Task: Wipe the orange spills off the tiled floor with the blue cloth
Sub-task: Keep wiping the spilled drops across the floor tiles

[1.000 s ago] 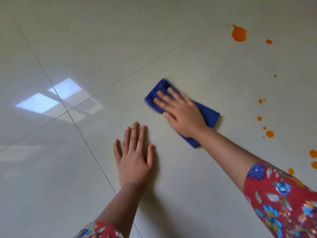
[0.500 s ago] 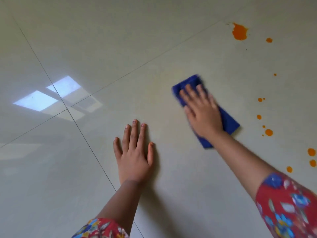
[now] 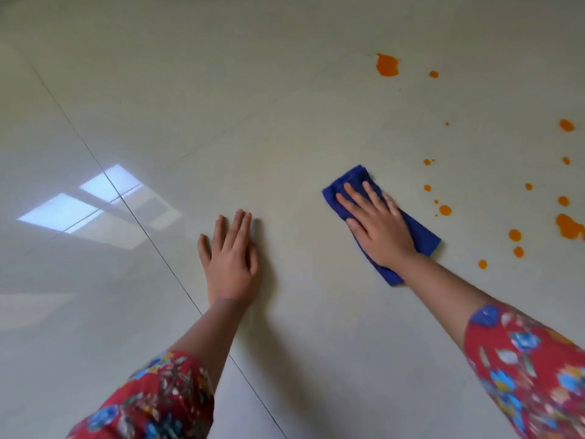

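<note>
Two hands, fingers straight, we noted: left hand (image 3: pixel 229 264) flat on the tiled floor (image 3: pixel 285 122) beside a grout line (image 3: pixel 152 242); right hand (image 3: pixel 380 229) pressed the blue cloth (image 3: pixel 424 239), its right edge near orange spills (image 3: pixel 444 210).

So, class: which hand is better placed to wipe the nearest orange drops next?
The right hand. It presses the cloth flat, and the drops lie just right of it. The left hand rests bare on the floor, farther away, probably as a prop.
</note>
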The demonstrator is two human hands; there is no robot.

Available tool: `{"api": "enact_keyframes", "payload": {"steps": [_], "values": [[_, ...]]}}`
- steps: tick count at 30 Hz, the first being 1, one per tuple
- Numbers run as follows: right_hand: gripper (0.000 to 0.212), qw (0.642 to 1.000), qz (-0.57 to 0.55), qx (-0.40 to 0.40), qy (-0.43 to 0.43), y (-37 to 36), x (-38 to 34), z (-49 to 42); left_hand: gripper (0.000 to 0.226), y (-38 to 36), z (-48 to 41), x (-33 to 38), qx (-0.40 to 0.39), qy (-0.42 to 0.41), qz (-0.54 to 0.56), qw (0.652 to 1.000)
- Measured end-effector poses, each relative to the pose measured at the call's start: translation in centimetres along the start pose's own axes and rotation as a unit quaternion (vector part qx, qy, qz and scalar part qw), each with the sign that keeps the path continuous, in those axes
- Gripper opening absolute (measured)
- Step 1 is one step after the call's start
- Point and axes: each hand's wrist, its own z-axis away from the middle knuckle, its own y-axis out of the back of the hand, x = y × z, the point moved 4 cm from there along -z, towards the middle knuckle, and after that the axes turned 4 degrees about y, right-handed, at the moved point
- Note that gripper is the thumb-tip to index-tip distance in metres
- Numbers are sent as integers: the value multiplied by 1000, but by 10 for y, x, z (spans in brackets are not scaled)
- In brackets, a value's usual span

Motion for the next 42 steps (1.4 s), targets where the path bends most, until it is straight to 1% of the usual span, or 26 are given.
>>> {"api": "enact_keyframes", "payload": {"steps": [2, 4, 6, 7, 9, 10, 11, 12, 13, 14, 16, 17, 18, 19, 21, 25, 26, 28, 29, 30, 32, 33, 35, 38, 40, 42], "values": [[54, 999, -3, 9, -53, 1, -15, 2, 57, 3, 5, 3, 10, -22, 24, 999], [55, 1000, -7, 17, 16, -7, -56, 19, 55, 6, 9, 1, 16, -28, 49, 998], [54, 993, -11, -5, 119, -16, -94, 74, 54, 8, 22, 5, 13, -28, 63, 998], [54, 989, -24, -16, 142, -14, -103, 108, 54, 8, 33, 10, 6, -35, 63, 997], [49, 987, -71, -21, 141, -7, -113, 161, 53, 6, 49, 20, -18, -51, 60, 997], [45, 984, -124, -19, 125, -3, -117, 180, 54, 6, 57, 27, -31, -59, 69, 995], [41, 971, -224, -9, 82, 1, -121, 191, 54, 5, 64, 33, -44, -68, 79, 994], [37, 929, -370, 10, -2, 6, -123, 200, 53, 4, 74, 39, -55, -84, 90, 991], [34, 838, -532, 32, -119, 12, -122, 200, 52, 4, 82, 47, -69, -95, 104, 988], [31, 712, -661, 61, -230, 20, -122, 201, 49, 3, 93, 55, -91, -103, 121, 983], [36, 479, -792, 85, -368, 33, -116, 197, 34, 1, 109, 72, -153, -83, 175, 969], [42, 394, -824, 69, -402, 40, -114, 196, 26, 1, 115, 82, -196, -52, 212, 956], [45, 346, -841, 56, -413, 49, -110, 195, 23, 1, 122, 91, -244, -10, 261, 934], [46, 326, -852, 60, -405, 59, -104, 191, 26, 3, 125, 102, -286, 28, 312, 906], [42, 324, -850, 77, -408, 76, -95, 187, 41, 10, 126, 120, -331, 70, 380, 861], [40, 369, -815, 96, -435, 90, -74, 185, 36, 34, 119, 145, -322, 67, 451, 830], [38, 408, -791, 102, -445, 88, -69, 187, 33, 39, 117, 147, -314, 83, 465, 824], [32, 530, -704, 120, -456, 89, -63, 191, 28, 46, 115, 149, -308, 114, 483, 811], [30, 580, -663, 133, -454, 91, -64, 194, 24, 47, 116, 151, -311, 119, 486, 808], [28, 613, -646, 138, -434, 93, -68, 193, 21, 49, 116, 151, -311, 116, 483, 810], [24, 638, -669, 108, -367, 98, -85, 189, 16, 51, 120, 154, -327, 109, 472, 811], [22, 638, -685, 93, -339, 100, -94, 186, 15, 51, 122, 155, -342, 108, 478, 802], [16, 609, -710, 109, -335, 98, -99, 184, 15, 49, 123, 157, -364, 116, 499, 778], [8, 525, -742, 148, -391, 90, -86, 184, 16, 45, 109, 144, -325, 159, 527, 769], [13, 469, -739, 177, -449, 77, -68, 192, 15, 41, 96, 123, -267, 208, 519, 785], [8, 440, -712, 181, -516, 58, -51, 206, 15, 36, 87, 96, -217, 244, 440, 837]]}}
